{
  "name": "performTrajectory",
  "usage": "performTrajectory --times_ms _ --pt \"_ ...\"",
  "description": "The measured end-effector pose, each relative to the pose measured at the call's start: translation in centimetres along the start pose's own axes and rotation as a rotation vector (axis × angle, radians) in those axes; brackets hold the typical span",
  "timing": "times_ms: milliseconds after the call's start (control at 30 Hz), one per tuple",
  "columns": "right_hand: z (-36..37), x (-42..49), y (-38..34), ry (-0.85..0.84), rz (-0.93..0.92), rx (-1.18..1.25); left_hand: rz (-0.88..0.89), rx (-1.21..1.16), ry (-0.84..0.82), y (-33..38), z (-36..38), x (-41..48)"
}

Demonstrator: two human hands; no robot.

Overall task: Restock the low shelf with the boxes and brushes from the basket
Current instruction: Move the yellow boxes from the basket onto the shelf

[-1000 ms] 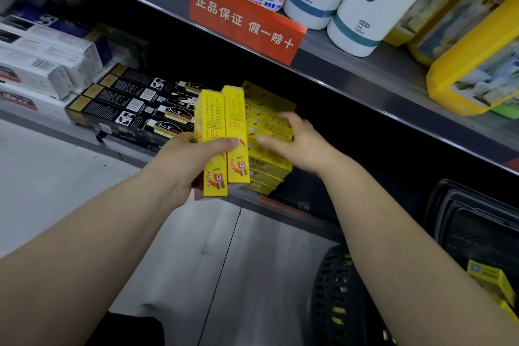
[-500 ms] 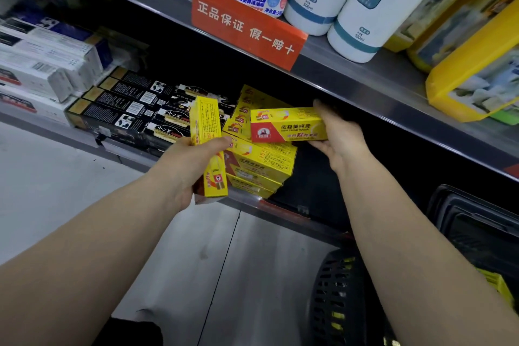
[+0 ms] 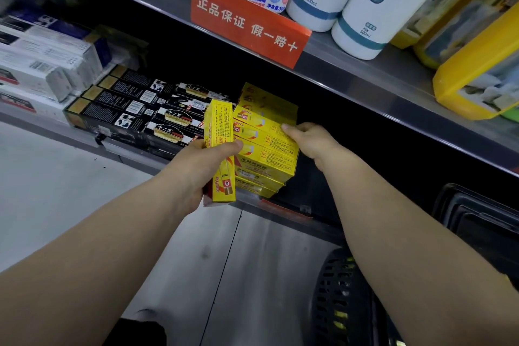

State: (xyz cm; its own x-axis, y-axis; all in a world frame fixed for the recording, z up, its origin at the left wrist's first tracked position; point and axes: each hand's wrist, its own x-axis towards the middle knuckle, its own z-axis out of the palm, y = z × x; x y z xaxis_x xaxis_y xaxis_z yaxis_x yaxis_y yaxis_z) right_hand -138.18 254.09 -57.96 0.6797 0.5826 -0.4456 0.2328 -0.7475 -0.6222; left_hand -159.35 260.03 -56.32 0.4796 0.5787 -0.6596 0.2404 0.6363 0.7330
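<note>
My left hand point(image 3: 202, 166) grips a yellow box point(image 3: 220, 149) held upright just in front of the low shelf point(image 3: 283, 212). Right of it a stack of yellow boxes point(image 3: 264, 160) lies on that shelf. My right hand point(image 3: 311, 140) pinches the right end of the top yellow box point(image 3: 261, 129) of the stack, which lies flat on the pile. The black basket point(image 3: 339, 298) stands on the floor at the lower right, partly hidden by my right forearm, with bits of yellow showing through its mesh.
Black boxes point(image 3: 140, 109) fill the low shelf left of the yellow stack, white boxes point(image 3: 42, 64) further left. The upper shelf carries white bottles point(image 3: 362, 8), an orange sign point(image 3: 247, 19) and yellow packs point(image 3: 477, 76). Black stacked crates point(image 3: 477, 222) sit at the right.
My right hand has brought the box it held in the air down onto the top of the yellow stack. My left hand keeps its one box, nearly still.
</note>
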Motion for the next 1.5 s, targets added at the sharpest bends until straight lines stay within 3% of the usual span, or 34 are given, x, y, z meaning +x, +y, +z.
performTrajectory --times_ms 200,333,433,500,567,733,833,900,967,1100,1233,1500 --pt "0.1 -0.9 -0.7 -0.193 -0.13 -0.121 0.023 -0.026 0.016 -0.1 0.2 0.2" --pt "-0.2 -1.5 -1.3 -0.172 -0.164 -0.254 0.024 -0.029 0.037 0.0 0.5 0.2" --pt "-0.7 -3.2 -2.8 -0.164 -0.407 -0.287 0.02 0.036 0.018 0.3 0.4 -0.2" --pt "-0.6 -5.0 -4.1 -0.267 -0.616 -0.216 0.005 0.104 -0.028 0.7 0.3 -0.3" --pt "-0.6 -6.5 -4.9 -0.36 -0.695 -0.235 0.011 0.14 -0.072 0.9 0.4 -0.7" --pt "-1.5 -6.9 -4.9 -0.361 -0.656 -0.239 0.136 0.255 -0.061 1.1 1.1 -0.8" --pt "-2.2 -6.4 -4.3 -0.318 -0.62 -0.188 0.169 0.193 0.079 2.7 1.3 0.4" --pt "-2.6 -5.5 -3.7 -0.199 -0.564 -0.129 0.202 0.007 0.185 2.8 0.9 0.6" --pt "-2.8 -4.1 -3.1 0.015 -0.476 -0.132 0.234 -0.019 0.22 2.3 0.7 0.1" --pt "-2.5 -0.8 -2.5 0.223 -0.238 -0.252 0.263 0.381 0.068 0.4 1.7 -0.3" --pt "-0.6 1.2 -1.7 0.1 -0.237 -0.349 0.214 0.516 -0.079 -0.2 2.3 -0.2" --pt "0.2 1.2 -1.0 -0.049 -0.23 -0.259 0.195 0.554 -0.112 0.0 2.5 -0.5"
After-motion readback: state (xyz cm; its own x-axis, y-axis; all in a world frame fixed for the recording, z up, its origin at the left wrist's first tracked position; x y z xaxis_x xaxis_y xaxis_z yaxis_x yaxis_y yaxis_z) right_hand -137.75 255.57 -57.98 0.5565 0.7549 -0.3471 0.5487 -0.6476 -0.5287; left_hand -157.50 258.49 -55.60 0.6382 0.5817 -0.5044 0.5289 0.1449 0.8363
